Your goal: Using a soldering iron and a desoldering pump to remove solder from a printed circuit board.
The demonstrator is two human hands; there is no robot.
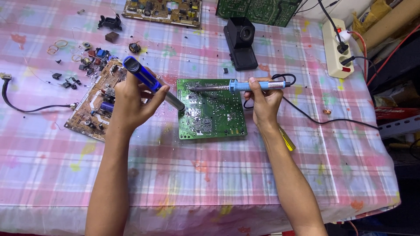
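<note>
We see the left hand (130, 101), left of centre in the frame, wrapped around a dark blue cylindrical desoldering pump (146, 80) with a grey tip; the fingers are curled round its barrel and the thumb lies along it, the tip slanting down to the left edge of a square green printed circuit board (211, 109). That board lies flat at the centre of the frame on a pink and white checked tablecloth (210, 175). The right hand (264, 99), just right of the board, pinches the light blue handle of a soldering iron (238, 86) between thumb and fingers; the iron lies level, its metal tip over the board's upper left corner. Its black cord (323, 121) trails to the right.

Under the left hand lies a brown circuit board (94, 111) with parts mounted on it, and loose small components (83, 61) are scattered at the upper left. A black boxy stand (240, 43) sits above the green board, and a cream power strip (337, 48) lies at the upper right.
</note>
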